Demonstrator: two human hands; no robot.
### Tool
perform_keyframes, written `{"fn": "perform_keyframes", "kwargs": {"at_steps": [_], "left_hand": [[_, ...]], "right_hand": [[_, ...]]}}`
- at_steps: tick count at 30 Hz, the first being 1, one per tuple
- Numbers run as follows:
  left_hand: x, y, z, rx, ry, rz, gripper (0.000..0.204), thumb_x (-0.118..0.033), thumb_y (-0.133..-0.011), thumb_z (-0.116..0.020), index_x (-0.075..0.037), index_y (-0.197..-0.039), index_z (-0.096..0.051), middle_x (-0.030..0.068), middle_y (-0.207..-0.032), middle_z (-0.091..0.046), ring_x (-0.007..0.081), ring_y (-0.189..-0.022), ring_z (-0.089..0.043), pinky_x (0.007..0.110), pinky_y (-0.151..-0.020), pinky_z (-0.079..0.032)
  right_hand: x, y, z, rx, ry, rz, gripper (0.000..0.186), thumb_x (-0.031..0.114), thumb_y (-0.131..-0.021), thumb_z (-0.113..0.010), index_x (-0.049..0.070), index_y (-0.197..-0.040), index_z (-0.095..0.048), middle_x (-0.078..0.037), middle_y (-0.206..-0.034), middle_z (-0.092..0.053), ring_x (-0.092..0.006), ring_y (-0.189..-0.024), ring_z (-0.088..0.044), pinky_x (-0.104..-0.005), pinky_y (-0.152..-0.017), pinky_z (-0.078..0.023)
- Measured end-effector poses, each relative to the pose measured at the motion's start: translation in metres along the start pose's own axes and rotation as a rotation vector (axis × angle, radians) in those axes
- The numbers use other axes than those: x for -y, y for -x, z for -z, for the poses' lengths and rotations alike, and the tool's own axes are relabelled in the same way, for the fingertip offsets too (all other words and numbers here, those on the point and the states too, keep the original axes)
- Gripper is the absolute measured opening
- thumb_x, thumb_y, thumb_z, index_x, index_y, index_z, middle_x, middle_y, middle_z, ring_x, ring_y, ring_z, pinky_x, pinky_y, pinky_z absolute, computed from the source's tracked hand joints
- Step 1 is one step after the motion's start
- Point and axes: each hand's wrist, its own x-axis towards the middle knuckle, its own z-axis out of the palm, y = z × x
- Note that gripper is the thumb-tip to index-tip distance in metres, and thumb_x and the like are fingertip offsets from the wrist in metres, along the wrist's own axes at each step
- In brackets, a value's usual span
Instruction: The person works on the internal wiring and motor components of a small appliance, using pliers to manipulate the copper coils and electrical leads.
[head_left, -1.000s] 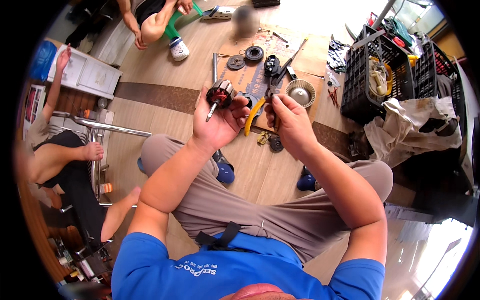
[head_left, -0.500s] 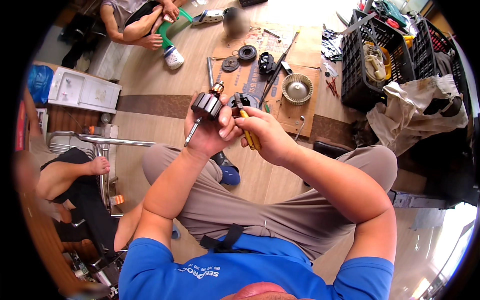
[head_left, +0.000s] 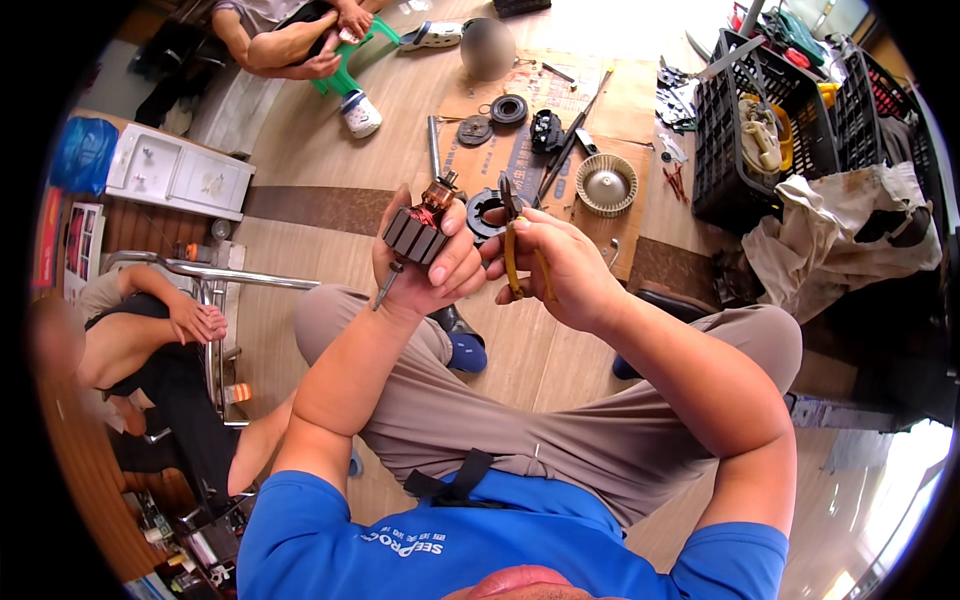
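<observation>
"Lying in which hand is the motor armature (head_left: 416, 236) seen?"

"It is held in the left hand (head_left: 440, 285), just in front of the near left part of the cardboard sheet (head_left: 625, 95). The fingers are curled around the dark core; the copper end is turned toward the cardboard, and the bare shaft is pointed away from it."

"And how is the right hand (head_left: 570, 270) occupied?"

"Yellow-handled pliers (head_left: 511, 262) are gripped in it, with their nose aimed toward the cardboard. Whether anything is touched by their tips cannot be told."

"What is laid out on the cardboard itself?"

"At its near edge, a dark ring-shaped part (head_left: 480, 225) is glimpsed between the hands. Along its left side are placed a metal tube (head_left: 434, 148), a flat disc (head_left: 475, 130) and a black ring (head_left: 497, 110). Its middle is taken up by a black housing (head_left: 546, 132) and a long dark rod (head_left: 572, 140), its right side by a pale fan wheel (head_left: 606, 186)."

"And around the cardboard?"

"To its right, a black crate (head_left: 725, 190) is set on the floor (head_left: 270, 260); beyond its far left corner, a green stool (head_left: 360, 62) is seen beside a seated person (head_left: 285, 55)."
</observation>
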Motion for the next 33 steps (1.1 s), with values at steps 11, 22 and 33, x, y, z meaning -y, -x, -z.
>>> {"fn": "perform_keyframes", "kwargs": {"at_steps": [11,22,33], "left_hand": [[0.004,0.001,-0.003,-0.062,-0.135,0.045,0.063,-0.065,-0.094,-0.034,-0.004,-0.102,-0.05,0.0113,-0.065,-0.053,0.0173,-0.052,-0.04,0.029,-0.051,-0.032],[0.012,0.008,0.002,-0.209,-0.387,-0.012,0.062,-0.06,-0.095,-0.04,-0.001,-0.106,-0.055,0.0115,-0.081,-0.059,0.0142,-0.06,-0.05,0.025,-0.054,-0.038],[0.012,0.008,-0.007,-0.18,-0.73,-0.053,0.075,-0.062,-0.089,-0.053,0.002,-0.126,-0.048,0.0066,-0.109,-0.061,0.0096,-0.097,-0.06,0.024,-0.083,-0.05]], "right_hand": [[0.0,-0.001,0.006,0.005,0.134,0.026,0.023,0.021,-0.094,-0.057,0.004,-0.109,-0.056,-0.005,-0.095,-0.061,-0.0114,-0.082,-0.06,-0.0279,-0.066,-0.053],[-0.004,-0.005,0.012,-0.02,0.206,0.036,0.023,0.014,-0.097,-0.052,0.002,-0.116,-0.055,-0.004,-0.098,-0.061,-0.0118,-0.084,-0.06,-0.0287,-0.068,-0.051],[-0.004,-0.007,0.015,-0.034,0.207,0.044,0.022,0.017,-0.096,-0.054,0.003,-0.114,-0.055,-0.003,-0.098,-0.062,-0.0101,-0.081,-0.06,-0.0272,-0.066,-0.051]]}}
